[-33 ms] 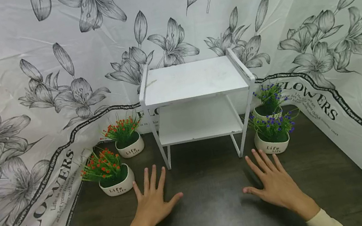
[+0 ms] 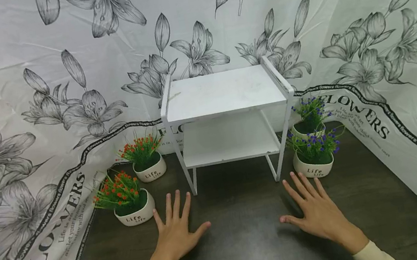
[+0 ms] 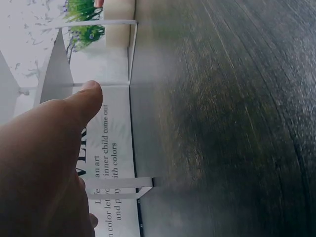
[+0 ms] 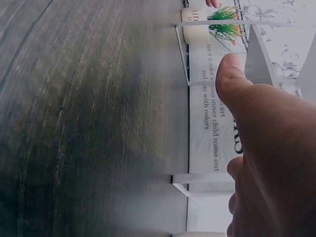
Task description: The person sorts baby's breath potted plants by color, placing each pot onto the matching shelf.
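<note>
My left hand (image 2: pixel 176 236) is spread palm down over the dark table (image 2: pixel 247 242), its fingers straight and holding nothing. Just left of it sits a white pot of orange flowers (image 2: pixel 134 212). Likewise spread, my right hand (image 2: pixel 316 212) has nothing in its grasp, and its fingertips reach close to a white pot of purple flowers (image 2: pixel 314 167). Between and beyond both hands stands a white two-tier rack (image 2: pixel 223 92). Each wrist view shows the thumb side of its hand, the left one (image 3: pixel 49 143) and the right one (image 4: pixel 276 143), raised above the tabletop.
Behind the front pots stand a second pot of red-orange flowers (image 2: pixel 150 168) at left and another purple-flowered pot (image 2: pixel 310 125) at right. The rack's lower shelf (image 2: pixel 231 144) sits above the table on thin legs. A flower-printed cloth (image 2: pixel 192 28) encloses the back and sides.
</note>
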Demonstrator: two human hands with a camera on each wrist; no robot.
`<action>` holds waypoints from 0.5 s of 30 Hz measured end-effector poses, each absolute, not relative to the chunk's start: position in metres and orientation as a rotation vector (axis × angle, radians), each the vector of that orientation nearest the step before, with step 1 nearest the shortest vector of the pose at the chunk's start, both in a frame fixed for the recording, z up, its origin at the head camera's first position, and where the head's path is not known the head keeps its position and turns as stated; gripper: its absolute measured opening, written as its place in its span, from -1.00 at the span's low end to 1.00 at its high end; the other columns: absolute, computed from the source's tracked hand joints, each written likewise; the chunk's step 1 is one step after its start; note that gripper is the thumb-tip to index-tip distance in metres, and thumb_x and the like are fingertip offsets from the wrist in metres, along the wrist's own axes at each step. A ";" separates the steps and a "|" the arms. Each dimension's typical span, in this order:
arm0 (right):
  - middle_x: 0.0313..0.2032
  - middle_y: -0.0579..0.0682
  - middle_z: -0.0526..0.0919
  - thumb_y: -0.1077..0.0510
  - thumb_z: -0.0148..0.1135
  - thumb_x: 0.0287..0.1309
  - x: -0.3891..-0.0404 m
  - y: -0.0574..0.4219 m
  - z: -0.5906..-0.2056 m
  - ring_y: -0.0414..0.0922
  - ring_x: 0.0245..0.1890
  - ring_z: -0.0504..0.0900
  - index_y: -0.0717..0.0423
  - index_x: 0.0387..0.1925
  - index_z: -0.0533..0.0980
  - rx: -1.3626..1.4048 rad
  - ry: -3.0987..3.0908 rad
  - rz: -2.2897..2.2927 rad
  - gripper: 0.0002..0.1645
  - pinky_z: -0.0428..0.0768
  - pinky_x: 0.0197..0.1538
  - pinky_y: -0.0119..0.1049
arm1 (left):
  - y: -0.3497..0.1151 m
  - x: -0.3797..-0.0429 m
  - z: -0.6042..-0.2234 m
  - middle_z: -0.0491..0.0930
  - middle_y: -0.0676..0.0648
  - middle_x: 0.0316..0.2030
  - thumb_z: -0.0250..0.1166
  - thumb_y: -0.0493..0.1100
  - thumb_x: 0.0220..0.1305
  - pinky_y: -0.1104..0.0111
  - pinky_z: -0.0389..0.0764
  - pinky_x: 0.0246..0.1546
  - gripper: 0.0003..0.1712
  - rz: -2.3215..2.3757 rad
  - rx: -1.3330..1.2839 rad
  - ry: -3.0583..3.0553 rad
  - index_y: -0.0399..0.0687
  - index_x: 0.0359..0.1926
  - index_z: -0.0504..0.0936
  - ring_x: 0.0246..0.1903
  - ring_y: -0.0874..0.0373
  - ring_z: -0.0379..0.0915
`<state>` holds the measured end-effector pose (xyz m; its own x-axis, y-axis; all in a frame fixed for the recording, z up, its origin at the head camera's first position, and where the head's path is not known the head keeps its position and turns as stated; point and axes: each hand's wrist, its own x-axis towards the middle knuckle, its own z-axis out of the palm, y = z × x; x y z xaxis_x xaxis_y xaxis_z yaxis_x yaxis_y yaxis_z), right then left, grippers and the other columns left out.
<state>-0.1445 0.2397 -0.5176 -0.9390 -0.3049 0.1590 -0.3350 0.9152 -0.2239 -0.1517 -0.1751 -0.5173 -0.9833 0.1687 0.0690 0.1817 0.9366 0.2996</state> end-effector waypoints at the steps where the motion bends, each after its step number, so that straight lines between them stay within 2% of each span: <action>1: 0.74 0.11 -0.12 -0.62 0.22 0.23 -0.145 0.240 -0.518 0.19 0.74 -0.17 0.01 0.68 0.15 0.497 -2.953 0.375 0.26 -0.21 0.68 0.35 | -0.175 -0.152 -0.518 -0.26 -0.18 0.74 0.25 0.59 0.30 -0.57 -0.39 0.48 0.25 -0.481 -0.275 -3.048 0.09 0.74 -0.01 0.72 -0.29 -0.47; 6: 0.74 0.09 -0.15 -0.62 0.20 0.25 -0.146 0.240 -0.518 0.16 0.75 -0.22 0.00 0.69 0.14 0.498 -2.951 0.377 0.25 -0.30 0.70 0.28 | -0.176 -0.152 -0.520 -0.24 -0.18 0.74 0.28 0.56 0.29 -0.57 -0.39 0.48 0.25 -0.491 -0.273 -3.037 0.08 0.74 0.01 0.72 -0.28 -0.46; 9: 0.73 0.13 -0.10 -0.61 0.22 0.24 -0.148 0.241 -0.517 0.19 0.74 -0.15 0.00 0.69 0.14 0.481 -2.953 0.379 0.26 -0.20 0.67 0.35 | -0.177 -0.155 -0.521 -0.22 -0.18 0.74 0.30 0.53 0.31 -0.56 -0.33 0.50 0.24 -0.497 -0.283 -3.026 0.09 0.74 -0.02 0.72 -0.28 -0.43; 10: 0.72 0.15 -0.03 -0.60 0.22 0.25 -0.149 0.241 -0.516 0.22 0.73 -0.08 0.02 0.68 0.16 0.469 -2.946 0.382 0.24 -0.12 0.66 0.37 | -0.177 -0.156 -0.520 -0.16 -0.19 0.74 0.32 0.50 0.33 -0.54 -0.26 0.51 0.23 -0.508 -0.294 -3.003 0.07 0.74 0.00 0.72 -0.29 -0.37; 12: 0.62 0.22 0.27 -0.53 0.27 0.29 -0.152 0.243 -0.512 0.25 0.60 0.28 0.04 0.63 0.28 0.400 -2.900 0.420 0.14 0.25 0.54 0.36 | -0.179 -0.160 -0.516 0.05 -0.24 0.69 0.40 0.35 0.37 -0.45 -0.01 0.54 0.14 -0.600 -0.290 -2.910 -0.03 0.71 0.10 0.68 -0.30 -0.11; 14: 0.41 0.22 0.58 -0.44 0.30 0.36 -0.157 0.246 -0.506 0.25 0.34 0.61 0.06 0.50 0.45 0.312 -2.841 0.476 -0.06 0.56 0.27 0.34 | -0.181 -0.166 -0.509 0.33 -0.27 0.57 0.47 0.16 0.39 -0.32 0.31 0.48 -0.02 -0.708 -0.280 -2.778 -0.14 0.63 0.27 0.57 -0.28 0.24; 15: 0.27 0.20 0.70 -0.37 0.32 0.39 -0.159 0.249 -0.503 0.23 0.17 0.73 0.06 0.41 0.54 0.269 -2.806 0.520 -0.19 0.65 0.10 0.31 | -0.182 -0.169 -0.505 0.47 -0.28 0.47 0.49 0.05 0.40 -0.23 0.47 0.39 -0.13 -0.776 -0.279 -2.692 -0.20 0.56 0.38 0.46 -0.27 0.42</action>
<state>-0.1589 0.2495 -0.5029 -0.9452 -0.1308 0.2992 -0.2293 0.9181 -0.3233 -0.1694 -0.1824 -0.5049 -0.9283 0.0964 0.3592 0.2727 0.8331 0.4812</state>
